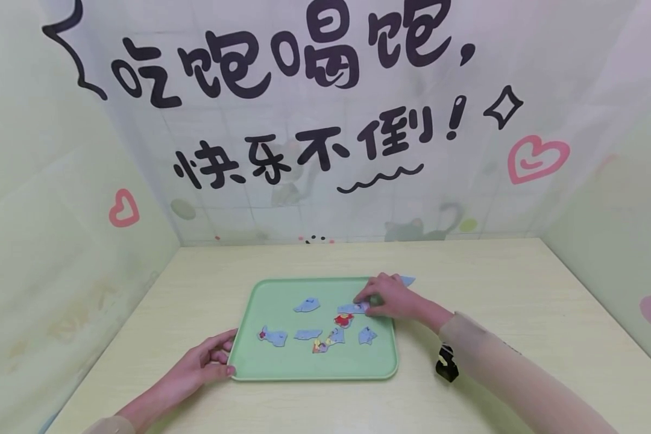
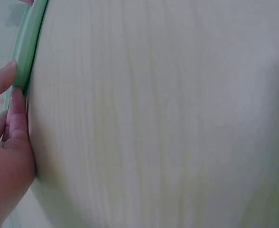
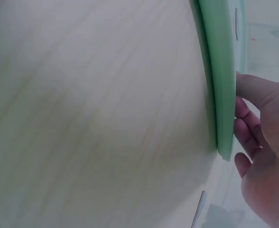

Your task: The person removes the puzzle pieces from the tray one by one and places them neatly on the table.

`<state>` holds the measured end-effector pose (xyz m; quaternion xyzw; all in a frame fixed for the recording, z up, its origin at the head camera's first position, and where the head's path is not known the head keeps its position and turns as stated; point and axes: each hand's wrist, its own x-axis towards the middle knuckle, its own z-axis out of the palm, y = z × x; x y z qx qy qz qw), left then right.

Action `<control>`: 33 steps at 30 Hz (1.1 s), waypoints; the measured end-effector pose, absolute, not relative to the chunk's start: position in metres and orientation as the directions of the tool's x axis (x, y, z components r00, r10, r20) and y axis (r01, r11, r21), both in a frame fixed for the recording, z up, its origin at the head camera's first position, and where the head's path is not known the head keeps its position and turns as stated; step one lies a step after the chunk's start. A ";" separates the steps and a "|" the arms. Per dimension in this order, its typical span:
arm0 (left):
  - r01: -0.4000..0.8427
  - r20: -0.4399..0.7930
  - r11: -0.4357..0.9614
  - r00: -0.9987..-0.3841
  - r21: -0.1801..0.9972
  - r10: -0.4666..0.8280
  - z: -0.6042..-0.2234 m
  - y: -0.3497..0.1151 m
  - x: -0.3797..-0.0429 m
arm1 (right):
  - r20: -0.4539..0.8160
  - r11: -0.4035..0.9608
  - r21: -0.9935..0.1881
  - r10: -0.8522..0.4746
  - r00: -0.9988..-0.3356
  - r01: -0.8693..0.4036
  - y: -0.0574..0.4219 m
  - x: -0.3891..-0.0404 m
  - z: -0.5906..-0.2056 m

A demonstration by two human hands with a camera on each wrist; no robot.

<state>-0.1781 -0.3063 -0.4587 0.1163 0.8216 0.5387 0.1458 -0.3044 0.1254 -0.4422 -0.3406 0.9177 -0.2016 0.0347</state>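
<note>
A light green tray lies on the table, bearing several jagged, flat picture pieces, mostly blue. My left hand grips the tray's left edge near the front corner, thumb against the rim; the left wrist view shows fingers beside its outer wall. Over the tray's back right corner, my right hand pinches a long blue piece between thumb and forefinger. Just in front of that piece is a red one. Nearer the front lie a yellow-and-red piece and a small blue piece.
Behind my right hand, another blue piece lies past the tray's edge, partly hidden. The pale wooden table meets a printed cloth backdrop at the back. A dark object hangs by the right sleeve.
</note>
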 end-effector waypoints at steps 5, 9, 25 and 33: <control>0.040 -0.108 0.389 -0.930 0.920 0.350 -0.458 -0.306 -0.178 | 0.072 0.688 -0.387 -0.641 -0.764 -0.614 0.125 -0.305 -0.441; 0.044 -0.102 0.387 -0.931 0.921 0.350 -0.458 -0.305 -0.178 | 0.078 0.689 -0.376 -0.642 -0.762 -0.619 0.125 -0.304 -0.438; 0.048 -0.099 0.385 -0.930 0.922 0.354 -0.456 -0.306 -0.179 | 0.209 0.675 -0.360 -0.614 -0.761 -0.644 0.145 -0.310 -0.427; 0.014 -0.128 0.400 -0.937 0.917 0.325 -0.456 -0.304 -0.178 | 0.292 0.655 -0.408 -0.567 -0.771 -0.636 0.164 -0.315 -0.419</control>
